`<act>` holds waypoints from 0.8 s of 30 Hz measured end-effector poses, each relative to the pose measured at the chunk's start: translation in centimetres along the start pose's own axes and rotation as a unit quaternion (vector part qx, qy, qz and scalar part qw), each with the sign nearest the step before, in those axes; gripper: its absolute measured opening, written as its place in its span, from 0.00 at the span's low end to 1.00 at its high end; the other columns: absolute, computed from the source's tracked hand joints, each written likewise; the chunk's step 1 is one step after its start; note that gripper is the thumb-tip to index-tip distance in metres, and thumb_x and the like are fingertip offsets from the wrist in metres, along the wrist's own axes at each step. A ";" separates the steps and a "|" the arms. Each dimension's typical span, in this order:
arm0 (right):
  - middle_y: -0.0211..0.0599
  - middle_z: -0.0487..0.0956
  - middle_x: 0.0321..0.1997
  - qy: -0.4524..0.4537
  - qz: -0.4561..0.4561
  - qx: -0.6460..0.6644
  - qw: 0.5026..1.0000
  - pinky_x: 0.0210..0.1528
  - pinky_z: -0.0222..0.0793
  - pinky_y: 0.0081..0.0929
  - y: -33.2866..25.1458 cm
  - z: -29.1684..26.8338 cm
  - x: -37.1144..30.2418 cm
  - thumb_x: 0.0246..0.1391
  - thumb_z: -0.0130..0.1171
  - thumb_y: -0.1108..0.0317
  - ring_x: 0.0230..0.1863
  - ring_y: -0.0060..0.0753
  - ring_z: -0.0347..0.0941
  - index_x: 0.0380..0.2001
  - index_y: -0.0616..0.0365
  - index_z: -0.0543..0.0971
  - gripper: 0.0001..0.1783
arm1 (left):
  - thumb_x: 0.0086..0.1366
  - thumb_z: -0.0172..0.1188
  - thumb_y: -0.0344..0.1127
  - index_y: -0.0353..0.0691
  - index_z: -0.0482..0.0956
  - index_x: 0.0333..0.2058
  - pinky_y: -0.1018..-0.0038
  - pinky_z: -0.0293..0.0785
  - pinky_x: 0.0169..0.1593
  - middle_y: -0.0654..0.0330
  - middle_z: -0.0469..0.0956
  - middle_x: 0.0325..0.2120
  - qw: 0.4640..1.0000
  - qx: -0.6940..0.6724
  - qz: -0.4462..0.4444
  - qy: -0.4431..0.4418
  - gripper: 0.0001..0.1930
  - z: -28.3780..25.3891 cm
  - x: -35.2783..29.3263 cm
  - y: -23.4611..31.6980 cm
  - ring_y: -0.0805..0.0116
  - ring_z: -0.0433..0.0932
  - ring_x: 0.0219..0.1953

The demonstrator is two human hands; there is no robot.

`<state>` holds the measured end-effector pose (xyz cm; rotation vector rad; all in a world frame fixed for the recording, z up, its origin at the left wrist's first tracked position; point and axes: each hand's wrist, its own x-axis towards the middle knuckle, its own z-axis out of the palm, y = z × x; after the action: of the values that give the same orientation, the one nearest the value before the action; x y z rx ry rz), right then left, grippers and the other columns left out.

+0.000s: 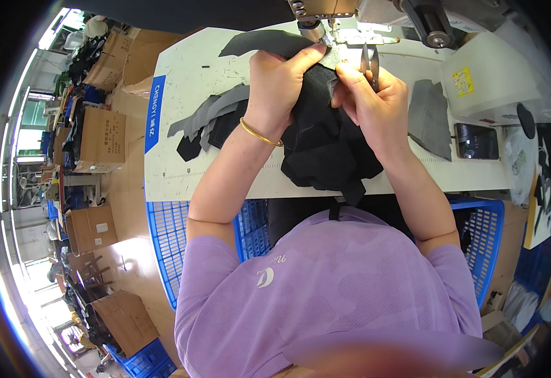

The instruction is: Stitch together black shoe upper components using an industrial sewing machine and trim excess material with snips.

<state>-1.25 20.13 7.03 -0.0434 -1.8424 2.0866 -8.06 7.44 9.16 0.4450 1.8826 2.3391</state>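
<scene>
Nearest: lilac shirt (326,283), white chest logo plus small lettering. Blue baskets (165,239) (486,239) are set against the table's front edge, one per side, probably to catch work within easy reach.

Sewing table (168,188): tick marks are printed along the front edge, too small to read. Black cloth (326,142) is bunched mid-table, a corner drooped over the front edge; its upper end is raised toward the rear edge, by the needle area.

Left hand (277,85): thumb is laid along the cloth, other fingers curled, tips hidden; whether they pinch cannot be told. Right hand (373,104): cloth edge is pinched between thumb and forefinger beside a pale grey patch (330,58); likely gripped both sides to keep the layers aligned. Dark snips (374,66) are carried in the same hand, points up, presumably to save reaching.

Grey strips (225,107) are fanned toward the left edge, likely for easy pick-up. Grey panel (430,120) and phone (477,140) are laid near the right end.

Machine head (326,9) is mounted over the rear edge. Blue label (154,113), white lettering, is fixed at the left edge; yellow sticker (462,82) on the machine housing, illegible. Far left: printed cartons (102,138) on the floor.
</scene>
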 end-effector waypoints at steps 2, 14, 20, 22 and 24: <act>0.27 0.75 0.13 -0.001 -0.003 -0.004 1.000 0.18 0.57 0.16 0.1 -0.1 0.0 0.58 0.57 0.63 0.15 0.11 0.64 0.18 0.58 0.76 0.16 | 0.59 0.64 0.26 0.27 0.82 0.30 0.78 0.70 0.29 0.62 0.80 0.25 1.000 -0.007 0.004 0.000 0.05 0.1 0.1 -0.2 0.77 0.75 0.25; 0.26 0.74 0.11 0.000 -0.010 -0.029 1.000 0.17 0.55 0.18 -0.1 0.3 0.1 0.59 0.54 0.62 0.13 0.11 0.62 0.14 0.59 0.75 0.20 | 0.58 0.64 0.27 0.27 0.81 0.32 0.78 0.72 0.31 0.60 0.81 0.27 0.998 0.037 0.043 -0.011 0.06 -0.7 0.7 -0.6 0.76 0.77 0.28; 0.26 0.73 0.11 -0.008 -0.026 -0.046 0.999 0.17 0.55 0.19 0.2 -0.1 0.1 0.60 0.53 0.61 0.12 0.13 0.61 0.14 0.59 0.76 0.22 | 0.58 0.66 0.29 0.27 0.81 0.33 0.79 0.74 0.31 0.58 0.81 0.28 0.995 0.078 -0.037 -0.051 0.09 -1.5 0.4 0.2 0.76 0.78 0.27; 0.26 0.74 0.12 -0.022 -0.027 -0.051 0.998 0.17 0.55 0.19 0.3 -0.2 -0.2 0.60 0.53 0.61 0.12 0.13 0.61 0.16 0.60 0.76 0.21 | 0.58 0.66 0.30 0.27 0.81 0.34 0.79 0.74 0.31 0.58 0.81 0.28 0.991 0.079 -0.084 -0.072 0.10 -1.8 0.2 0.2 0.76 0.78 0.27; 0.27 0.76 0.15 -0.009 -0.008 0.011 1.000 0.16 0.54 0.18 0.2 -0.1 -0.6 0.62 0.52 0.60 0.12 0.12 0.61 0.20 0.61 0.78 0.20 | 0.57 0.68 0.31 0.27 0.81 0.35 0.80 0.75 0.30 0.57 0.81 0.28 0.992 0.035 -0.086 -0.080 0.11 -1.9 0.3 -0.1 0.76 0.78 0.26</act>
<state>-0.74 20.01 6.72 -0.0052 -1.8235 2.1038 -8.91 5.72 8.78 0.4431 1.8530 2.0690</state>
